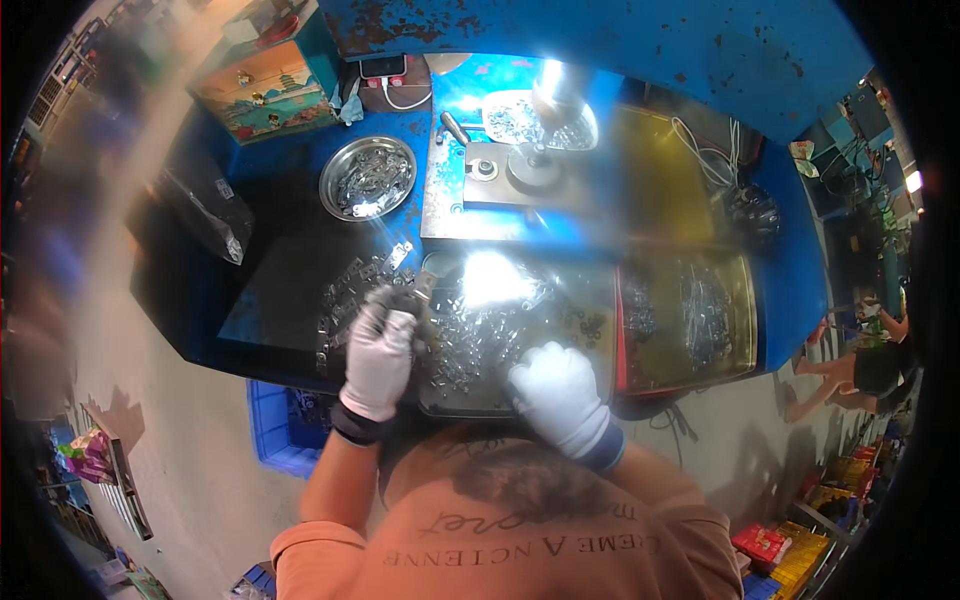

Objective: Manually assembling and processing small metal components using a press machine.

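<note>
My left hand (382, 350), in a white glove with dark fingertips, is closed in a pinch at the left edge of a shallow tray (465, 409). A small flat metal plate (425, 285) sticks up from its fingertips. Just left of that hand lies a loose heap of small metal plates (345, 292). Small shiny metal pieces (455, 345) are spread over the tray. At the tray's right front, my right hand (560, 395), also white-gloved, is closed with its fingers curled. What it holds, if anything, is hidden.
Beyond the tray stands a press with a metal die block (480, 190). A round steel bowl (368, 140) of metal parts is at its left, a white dish (510, 115) of small parts behind it. Right of the tray is a yellowish bin (740, 345) holding metal pieces. A blue crate (270, 430) stands below.
</note>
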Available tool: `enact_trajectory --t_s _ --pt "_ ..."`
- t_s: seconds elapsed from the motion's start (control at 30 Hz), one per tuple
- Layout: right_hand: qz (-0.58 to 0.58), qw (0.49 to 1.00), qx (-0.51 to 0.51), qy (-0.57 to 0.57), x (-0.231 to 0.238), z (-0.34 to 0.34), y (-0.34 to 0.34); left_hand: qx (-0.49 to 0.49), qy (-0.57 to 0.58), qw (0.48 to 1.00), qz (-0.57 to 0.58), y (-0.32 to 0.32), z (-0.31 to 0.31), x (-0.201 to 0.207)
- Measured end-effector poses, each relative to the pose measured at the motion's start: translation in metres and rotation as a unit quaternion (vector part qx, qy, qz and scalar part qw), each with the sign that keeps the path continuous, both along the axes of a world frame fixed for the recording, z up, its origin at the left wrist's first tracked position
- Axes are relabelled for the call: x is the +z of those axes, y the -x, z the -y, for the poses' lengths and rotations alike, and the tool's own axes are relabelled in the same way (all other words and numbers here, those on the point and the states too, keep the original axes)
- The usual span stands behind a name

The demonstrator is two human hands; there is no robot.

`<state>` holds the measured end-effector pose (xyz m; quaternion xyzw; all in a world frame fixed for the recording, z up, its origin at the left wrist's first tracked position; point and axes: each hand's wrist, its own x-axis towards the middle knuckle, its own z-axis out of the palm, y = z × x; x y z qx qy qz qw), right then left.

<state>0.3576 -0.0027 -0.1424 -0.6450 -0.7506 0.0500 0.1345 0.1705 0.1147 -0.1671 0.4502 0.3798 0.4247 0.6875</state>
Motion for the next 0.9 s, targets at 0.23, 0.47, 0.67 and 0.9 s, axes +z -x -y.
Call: enact_trajectory --t_s 0.23,0.47,0.67,0.9 --pt "-0.503 0.852 -0.142 0.033 0.011 0.0 -0.011 -0.175 0.161 0.962 0.135 -0.037 0.05 0.044" --pt "-0.805 0.559 -0.14 0.142 -0.021 0.005 -0.013 -0.189 0.168 0.962 0.105 -0.051 0.051 0.051" --pt "-0.759 0.63 -0.121 0.107 -0.009 0.018 -0.007 -0.214 0.188 0.955 0.08 -0.049 0.055 0.043" --pt "-0.386 0.922 0.025 0.025 0.016 0.031 -0.035 -0.209 -0.022 0.973 -0.095 -0.026 0.06 0.036"
